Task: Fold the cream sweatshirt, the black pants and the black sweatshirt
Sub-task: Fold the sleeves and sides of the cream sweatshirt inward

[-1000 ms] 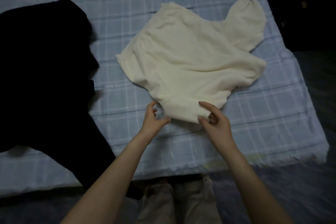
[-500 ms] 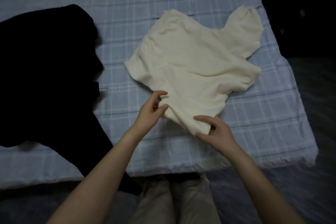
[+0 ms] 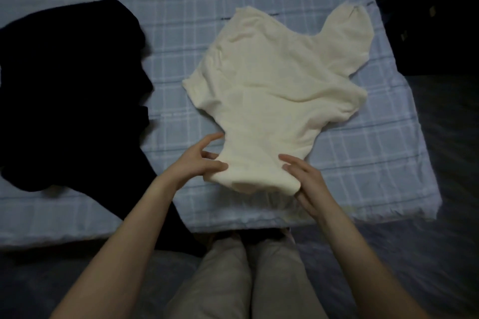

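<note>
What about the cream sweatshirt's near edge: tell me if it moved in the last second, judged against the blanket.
Yes. The near edge of the cream sweatshirt has come toward the person, closer to the front edge of the blanket.

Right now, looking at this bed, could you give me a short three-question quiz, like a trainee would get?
1. True or false: the cream sweatshirt already lies folded into a neat rectangle.
2. Where does the black clothing lie on the checked blanket? A) to the left of the cream sweatshirt B) to its right C) on top of it
3. Short answer: which hand or hands hold the sweatshirt's near edge?

Key:
1. False: it is spread out and rumpled.
2. A.
3. Both: the left hand and the right hand each hold that edge.
</note>
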Demonstrator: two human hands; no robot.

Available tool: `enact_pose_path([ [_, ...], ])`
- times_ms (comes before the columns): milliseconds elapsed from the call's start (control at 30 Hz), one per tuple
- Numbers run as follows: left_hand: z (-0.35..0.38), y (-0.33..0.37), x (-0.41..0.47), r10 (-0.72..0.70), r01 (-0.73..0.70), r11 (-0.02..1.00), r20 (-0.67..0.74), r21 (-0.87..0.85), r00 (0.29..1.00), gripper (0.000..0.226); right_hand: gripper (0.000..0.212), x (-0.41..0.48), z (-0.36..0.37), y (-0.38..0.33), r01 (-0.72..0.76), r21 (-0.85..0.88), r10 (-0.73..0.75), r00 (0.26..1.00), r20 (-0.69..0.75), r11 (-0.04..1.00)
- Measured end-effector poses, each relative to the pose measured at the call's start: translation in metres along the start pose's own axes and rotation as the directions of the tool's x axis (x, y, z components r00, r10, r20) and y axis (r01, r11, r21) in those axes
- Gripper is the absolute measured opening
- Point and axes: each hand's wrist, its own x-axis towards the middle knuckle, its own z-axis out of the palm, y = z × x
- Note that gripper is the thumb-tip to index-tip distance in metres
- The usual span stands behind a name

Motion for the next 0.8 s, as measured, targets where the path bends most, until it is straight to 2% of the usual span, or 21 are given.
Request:
enact_pose_path([
  [33,-0.01,-0.003,-0.002,-0.019,0.018,0.998,0.01,0.052,1.0,0.079,0.024,-0.003,0.001,0.002,-0.033,0.073,0.032,0.999,0.017,0.997],
  [100,-0.018,-0.01,-0.005,-0.047,0.034,0.986,0.077,0.163,0.996,0.076,0.029,-0.011,0.008,0.011,-0.073,0.045,0.069,0.995,0.074,0.996],
  [167,-0.014,-0.022,-0.01,0.005,-0.026,0.989,0.142,0.149,0.99,0.074,0.041,-0.018,0.015,0.031,-0.056,-0.156,0.077,0.988,0.132,0.986],
  [233,-0.007,-0.03,-0.015,0.105,-0.116,0.99,0.131,0.082,0.986,0.07,0.053,-0.025,0.023,0.048,-0.045,-0.328,0.107,0.979,0.173,0.944],
  [300,-0.005,-0.032,-0.019,0.17,-0.18,0.981,0.124,0.072,0.978,0.068,0.055,-0.029,0.026,0.063,-0.017,-0.403,0.1,0.978,0.184,0.915],
  [400,-0.009,-0.034,-0.023,0.167,-0.203,0.955,0.172,0.218,0.971,0.063,0.049,-0.033,0.029,0.067,0.015,-0.459,0.082,0.978,0.191,0.888],
  [467,-0.015,-0.035,-0.03,0.154,-0.188,0.944,0.141,0.27,0.978,0.056,0.042,-0.039,0.03,0.061,0.05,-0.466,0.046,0.981,0.191,0.883],
  [500,-0.018,-0.034,-0.035,0.162,-0.185,0.947,0.107,0.264,0.981,0.051,0.04,-0.042,0.028,0.058,0.049,-0.409,0.031,0.982,0.188,0.911],
  [567,-0.028,-0.034,-0.046,0.165,-0.174,0.963,0.058,0.204,0.985,0.044,0.039,-0.049,0.027,0.053,-0.003,-0.165,0.031,0.985,0.17,0.986],
  [633,-0.037,-0.037,-0.057,0.101,-0.113,0.975,0.071,0.192,0.992,0.045,0.042,-0.058,0.029,0.057,-0.027,-0.081,0.04,0.986,0.16,0.996],
  [733,-0.045,-0.055,-0.07,0.003,-0.064,0.933,0.168,0.355,0.986,0.058,0.048,-0.068,0.039,0.072,0.049,-0.328,0.009,0.985,0.173,0.943],
  [800,-0.049,-0.067,-0.076,0.012,-0.074,0.923,0.163,0.377,0.987,0.065,0.047,-0.071,0.048,0.082,0.033,-0.352,0.025,0.987,0.16,0.935],
])
